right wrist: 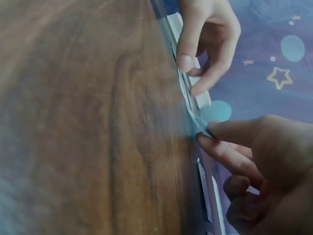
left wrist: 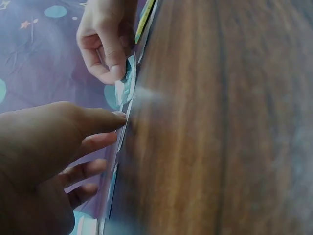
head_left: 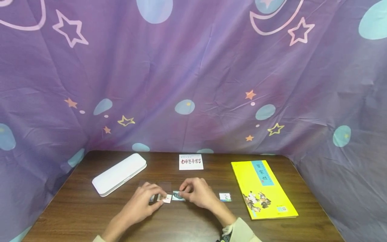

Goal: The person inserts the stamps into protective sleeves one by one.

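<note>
Pale cream sleeves [head_left: 243,232], dark wristband [head_left: 225,238] by the right one

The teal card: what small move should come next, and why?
I'd probably lower the teal card flat beside the white card: the right hand pinches it, tilted up, while the left hand holds the white one.

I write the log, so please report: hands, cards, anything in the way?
Right hand pinches blue-green card. Left hand touches small white card beside it. No obstacle seen; white case and yellow book lie apart.
</note>
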Demonstrator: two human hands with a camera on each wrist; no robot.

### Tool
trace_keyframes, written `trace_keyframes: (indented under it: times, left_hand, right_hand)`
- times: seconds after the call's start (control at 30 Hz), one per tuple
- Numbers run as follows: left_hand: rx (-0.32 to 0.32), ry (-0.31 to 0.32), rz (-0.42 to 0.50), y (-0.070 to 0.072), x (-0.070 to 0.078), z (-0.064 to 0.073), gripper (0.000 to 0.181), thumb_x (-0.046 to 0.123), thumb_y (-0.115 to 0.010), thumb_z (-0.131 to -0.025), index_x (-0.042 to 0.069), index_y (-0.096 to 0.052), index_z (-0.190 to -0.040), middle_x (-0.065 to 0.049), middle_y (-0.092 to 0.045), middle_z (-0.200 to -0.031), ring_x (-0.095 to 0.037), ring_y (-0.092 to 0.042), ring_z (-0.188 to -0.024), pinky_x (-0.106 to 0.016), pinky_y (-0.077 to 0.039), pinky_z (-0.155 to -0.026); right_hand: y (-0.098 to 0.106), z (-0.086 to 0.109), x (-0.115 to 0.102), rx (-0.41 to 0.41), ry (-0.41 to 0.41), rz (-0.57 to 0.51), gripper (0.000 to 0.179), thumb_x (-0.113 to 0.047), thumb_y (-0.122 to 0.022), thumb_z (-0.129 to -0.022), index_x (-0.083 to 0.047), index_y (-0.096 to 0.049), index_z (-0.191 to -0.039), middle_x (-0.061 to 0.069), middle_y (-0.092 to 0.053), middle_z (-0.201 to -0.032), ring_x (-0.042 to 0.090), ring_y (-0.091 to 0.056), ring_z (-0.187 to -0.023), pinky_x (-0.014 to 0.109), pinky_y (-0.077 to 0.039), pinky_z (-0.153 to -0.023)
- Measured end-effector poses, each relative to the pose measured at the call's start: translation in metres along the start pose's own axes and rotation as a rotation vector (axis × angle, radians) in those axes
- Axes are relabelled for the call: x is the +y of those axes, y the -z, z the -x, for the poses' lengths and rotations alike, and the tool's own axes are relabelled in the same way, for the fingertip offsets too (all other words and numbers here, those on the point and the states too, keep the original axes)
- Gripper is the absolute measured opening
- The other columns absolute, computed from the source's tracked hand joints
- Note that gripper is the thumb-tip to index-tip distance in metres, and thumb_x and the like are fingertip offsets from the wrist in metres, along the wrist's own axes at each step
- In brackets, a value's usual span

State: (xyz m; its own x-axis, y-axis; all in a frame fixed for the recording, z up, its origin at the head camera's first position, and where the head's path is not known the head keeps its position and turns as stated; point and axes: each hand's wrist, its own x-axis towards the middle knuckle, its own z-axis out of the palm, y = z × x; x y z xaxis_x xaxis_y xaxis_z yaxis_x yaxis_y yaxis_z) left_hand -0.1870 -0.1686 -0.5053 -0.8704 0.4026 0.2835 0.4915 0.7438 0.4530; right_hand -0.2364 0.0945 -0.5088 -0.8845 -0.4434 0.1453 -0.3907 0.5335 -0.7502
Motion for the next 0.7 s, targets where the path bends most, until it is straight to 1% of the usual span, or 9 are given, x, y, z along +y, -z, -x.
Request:
trace_keyframes:
  times: [0.07,0.13,0.27,0.37,0.5,0.7]
  left_hand:
    - [-0.019,-0.01,-0.029,-0.0004,0.0014,0.0001,0.023,0.024,-0.085,-0.093,0.025,-0.08,-0.115,0.006,-0.077,-0.123,-0.018,-0.064,-0.115,-0.059,-0.055,-0.102]
    - [-0.021,-0.011,-0.049,-0.0006,0.003,0.0002,0.023,0.024,-0.085,-0.093,0.024,-0.08,-0.115,0.005,-0.077,-0.123,-0.018,-0.064,-0.115,-0.06,-0.055,-0.101]
    - [-0.01,-0.017,-0.073,0.0006,0.0055,0.0006,0.023,0.024,-0.086,-0.091,0.023,-0.08,-0.113,0.007,-0.077,-0.118,-0.015,-0.062,-0.11,-0.048,-0.054,-0.095]
    - [-0.015,-0.014,-0.051,0.0014,0.0064,0.0006,0.023,0.023,-0.086,-0.091,0.022,-0.08,-0.114,0.008,-0.077,-0.115,-0.014,-0.062,-0.109,-0.044,-0.052,-0.093]
    - [-0.025,0.008,0.0,0.0018,0.0063,0.0003,0.024,0.02,-0.086,-0.092,0.021,-0.079,-0.115,0.008,-0.077,-0.113,-0.015,-0.062,-0.11,-0.046,-0.053,-0.096]
    - [-0.006,0.006,0.036,0.0026,0.0058,-0.0008,0.025,0.018,-0.087,-0.09,0.022,-0.078,-0.113,0.012,-0.077,-0.106,-0.016,-0.065,-0.107,-0.043,-0.05,-0.095]
  right_hand:
    - [0.0001,0.0013,-0.001,0.011,-0.006,0.076,0.013,-0.024,-0.09,-0.089,-0.023,-0.078,-0.093,-0.012,-0.078,-0.077,-0.003,-0.065,-0.064,0.023,-0.053,-0.063]
    - [0.0001,0.0028,-0.0021,0.026,-0.004,0.141,0.015,-0.028,-0.091,-0.087,-0.025,-0.078,-0.093,-0.015,-0.076,-0.076,-0.003,-0.062,-0.063,0.024,-0.052,-0.063]
    - [-0.0009,0.0049,-0.0028,0.047,0.0,0.228,0.019,-0.033,-0.093,-0.085,-0.025,-0.078,-0.09,-0.018,-0.069,-0.07,-0.003,-0.055,-0.059,0.023,-0.048,-0.059]
    - [-0.0018,0.0063,-0.0027,0.054,-0.022,0.256,0.02,-0.035,-0.094,-0.084,-0.025,-0.078,-0.089,-0.019,-0.062,-0.067,-0.002,-0.051,-0.057,0.023,-0.044,-0.056]
    - [-0.0019,0.0071,-0.0033,0.059,-0.042,0.267,0.02,-0.037,-0.094,-0.084,-0.025,-0.078,-0.089,-0.018,-0.058,-0.065,0.0,-0.049,-0.057,0.024,-0.042,-0.054]
    - [-0.0014,0.0069,-0.0055,0.024,-0.048,0.259,0.017,-0.04,-0.089,-0.089,-0.028,-0.078,-0.089,-0.018,-0.058,-0.067,0.002,-0.049,-0.057,0.024,-0.041,-0.053]
